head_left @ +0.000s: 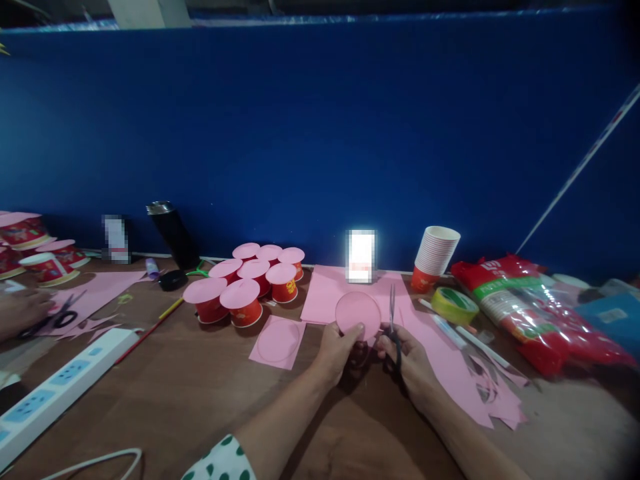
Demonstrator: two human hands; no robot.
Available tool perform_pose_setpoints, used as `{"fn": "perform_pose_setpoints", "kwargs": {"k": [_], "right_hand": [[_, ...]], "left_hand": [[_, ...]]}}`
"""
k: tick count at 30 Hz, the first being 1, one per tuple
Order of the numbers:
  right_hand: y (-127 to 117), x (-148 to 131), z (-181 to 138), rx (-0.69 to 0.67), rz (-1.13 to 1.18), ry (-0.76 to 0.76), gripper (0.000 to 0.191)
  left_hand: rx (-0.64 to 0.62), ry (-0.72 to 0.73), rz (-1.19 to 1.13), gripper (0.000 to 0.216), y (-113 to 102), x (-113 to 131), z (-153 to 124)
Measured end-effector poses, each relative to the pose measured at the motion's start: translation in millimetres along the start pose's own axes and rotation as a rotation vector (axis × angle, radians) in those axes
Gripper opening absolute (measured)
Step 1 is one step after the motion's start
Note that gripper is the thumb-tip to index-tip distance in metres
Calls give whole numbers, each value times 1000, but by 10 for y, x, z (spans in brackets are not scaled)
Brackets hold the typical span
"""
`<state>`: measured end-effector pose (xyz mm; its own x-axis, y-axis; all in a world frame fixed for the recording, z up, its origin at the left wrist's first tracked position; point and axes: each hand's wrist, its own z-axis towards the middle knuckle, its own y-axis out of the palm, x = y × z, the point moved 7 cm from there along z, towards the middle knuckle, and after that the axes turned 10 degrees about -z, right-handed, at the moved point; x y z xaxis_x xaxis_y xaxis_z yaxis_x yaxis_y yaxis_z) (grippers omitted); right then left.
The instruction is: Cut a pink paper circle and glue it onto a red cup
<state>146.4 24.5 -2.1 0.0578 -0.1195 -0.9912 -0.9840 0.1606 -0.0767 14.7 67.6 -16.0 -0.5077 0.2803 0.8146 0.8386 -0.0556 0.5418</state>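
Note:
My left hand [338, 351] is closed round the lower edge of a pink paper disc [357, 315], which it holds up over the brown table. My right hand [407, 363] grips a pair of scissors [393, 319] with the blades pointing up and away, just right of the disc. A pink paper square with a drawn circle [278, 341] lies left of my left hand. Behind it stand several red paper cups capped with pink discs [250, 288]. Pink paper sheets [440, 347] lie under and right of my hands.
A stack of white-and-red cups [434, 259], a yellow-green tape roll [453, 305], pens [470, 340] and red plastic bags [530, 313] sit to the right. At left are a white power strip [60, 387], a black tumbler [173, 235], more capped cups [35, 250], and another person's hand [20, 312] by black scissors [53, 320].

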Motion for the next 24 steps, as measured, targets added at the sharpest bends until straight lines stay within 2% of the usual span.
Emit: {"fn": "perform_pose_setpoints", "kwargs": {"k": [19,24], "right_hand": [[-1,-29,-28,8,-1,10,56],[-5,-22,-27,17,2,18,56]], "left_hand": [[-31,-3,9,40,14,-11,3],[-6,-3,12,40,-5,-18,14]]}}
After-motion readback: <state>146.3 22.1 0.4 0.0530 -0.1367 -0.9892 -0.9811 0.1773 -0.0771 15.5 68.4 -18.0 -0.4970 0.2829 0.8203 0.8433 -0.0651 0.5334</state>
